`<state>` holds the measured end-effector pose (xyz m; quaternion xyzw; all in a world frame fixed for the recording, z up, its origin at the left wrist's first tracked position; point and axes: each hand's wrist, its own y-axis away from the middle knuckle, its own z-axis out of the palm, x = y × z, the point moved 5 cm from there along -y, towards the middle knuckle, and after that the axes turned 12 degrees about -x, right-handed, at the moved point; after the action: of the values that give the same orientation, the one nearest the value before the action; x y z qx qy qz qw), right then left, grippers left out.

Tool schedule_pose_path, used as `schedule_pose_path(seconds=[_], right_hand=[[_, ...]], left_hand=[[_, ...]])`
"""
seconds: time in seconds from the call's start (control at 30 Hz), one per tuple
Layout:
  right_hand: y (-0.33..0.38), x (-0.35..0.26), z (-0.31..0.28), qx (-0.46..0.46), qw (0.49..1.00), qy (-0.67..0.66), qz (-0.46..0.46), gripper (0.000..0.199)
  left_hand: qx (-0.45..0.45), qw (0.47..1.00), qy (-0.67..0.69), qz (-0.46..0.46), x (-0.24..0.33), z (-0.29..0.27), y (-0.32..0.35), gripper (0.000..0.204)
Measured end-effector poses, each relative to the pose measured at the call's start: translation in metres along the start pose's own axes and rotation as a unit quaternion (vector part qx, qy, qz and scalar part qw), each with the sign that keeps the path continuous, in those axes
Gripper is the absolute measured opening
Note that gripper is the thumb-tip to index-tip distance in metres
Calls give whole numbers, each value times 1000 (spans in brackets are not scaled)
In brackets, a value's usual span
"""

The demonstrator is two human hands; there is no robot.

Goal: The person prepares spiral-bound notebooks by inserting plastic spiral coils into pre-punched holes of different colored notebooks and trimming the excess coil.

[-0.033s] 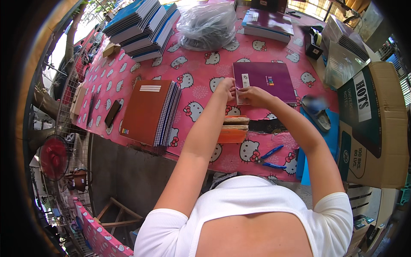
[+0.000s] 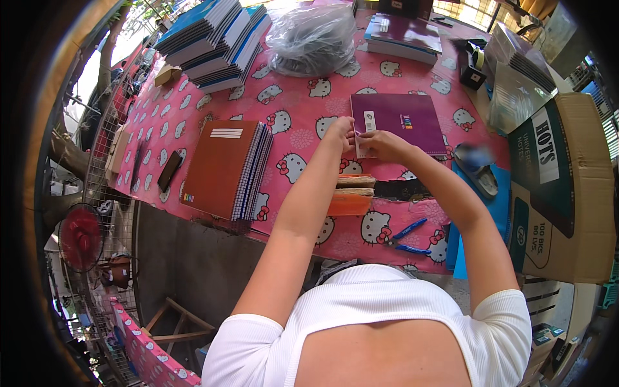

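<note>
A purple notebook (image 2: pixel 412 116) lies flat on the pink table, with a white label near its left side. At its left edge my left hand (image 2: pixel 343 134) curls its fingers round the border. Close beside it, my right hand (image 2: pixel 383 146) pinches the same edge, thumb toward the left hand. Something thin and purple shows between the two hands; its kind is too small to tell. Just below them sits an orange block with worn, brownish layers (image 2: pixel 351 201). Blue-handled pliers (image 2: pixel 410 236) lie nearer me, apart from both hands.
A stack of brown spiral notebooks (image 2: pixel 216 168) and a phone (image 2: pixel 169 171) lie left. Tall book stacks (image 2: pixel 216 48), a clear plastic bag (image 2: pixel 313 42) and purple notebooks (image 2: pixel 406 35) stand at the back. A cardboard box (image 2: pixel 593 187), blue sheets (image 2: pixel 500 213) and a slipper (image 2: pixel 477 169) are right.
</note>
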<state>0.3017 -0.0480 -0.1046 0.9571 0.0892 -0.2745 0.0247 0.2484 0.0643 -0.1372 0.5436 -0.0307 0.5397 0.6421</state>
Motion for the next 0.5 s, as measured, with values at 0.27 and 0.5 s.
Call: schedule_pose_path(seconds=[0.27, 0.5], right_hand=[[9, -7, -6, 28, 1000, -7, 5, 30], [22, 2, -10, 154, 987, -49, -3, 28]], left_hand=[[-25, 995, 101, -1, -2, -2, -9, 13], [-50, 991, 122, -10, -11, -7, -36, 15]])
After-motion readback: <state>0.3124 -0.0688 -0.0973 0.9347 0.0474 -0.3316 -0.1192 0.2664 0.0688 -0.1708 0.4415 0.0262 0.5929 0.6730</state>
